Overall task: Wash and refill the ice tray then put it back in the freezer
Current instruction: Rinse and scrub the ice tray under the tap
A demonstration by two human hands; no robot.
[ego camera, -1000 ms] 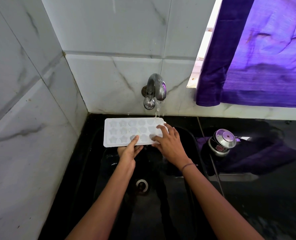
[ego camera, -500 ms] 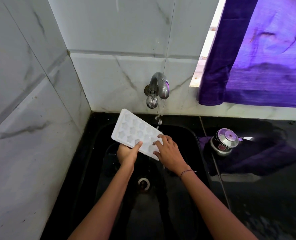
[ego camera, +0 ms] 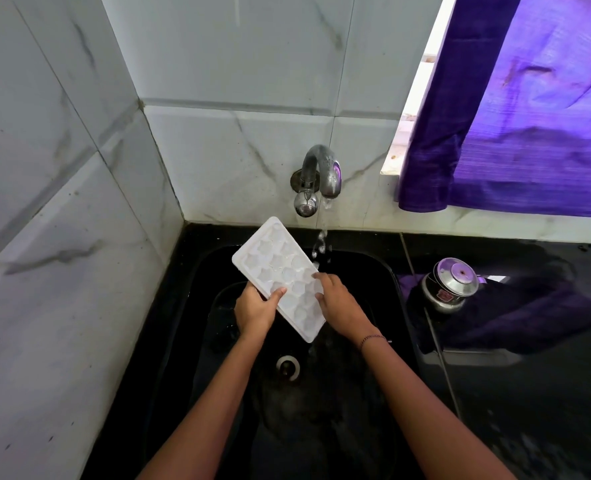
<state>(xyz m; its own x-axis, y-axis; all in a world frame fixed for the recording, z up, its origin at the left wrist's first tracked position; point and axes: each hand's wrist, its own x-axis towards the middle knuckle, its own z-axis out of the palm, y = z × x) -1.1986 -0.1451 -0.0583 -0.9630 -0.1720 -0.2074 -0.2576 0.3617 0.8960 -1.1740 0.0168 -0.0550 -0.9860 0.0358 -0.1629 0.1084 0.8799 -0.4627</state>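
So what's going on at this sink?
A person holds a white ice tray tilted over the black sink. The left hand grips one long edge, thumb on top; the right hand holds the opposite edge. The tap is running, its stream falling just past the tray's right side by the right hand.

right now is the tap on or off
On: a stream of water falls from the tap past the ice tray into the sink.

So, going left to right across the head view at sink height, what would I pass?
Tiled wall → left hand → ice tray, held by both hands → right hand → metal pot.
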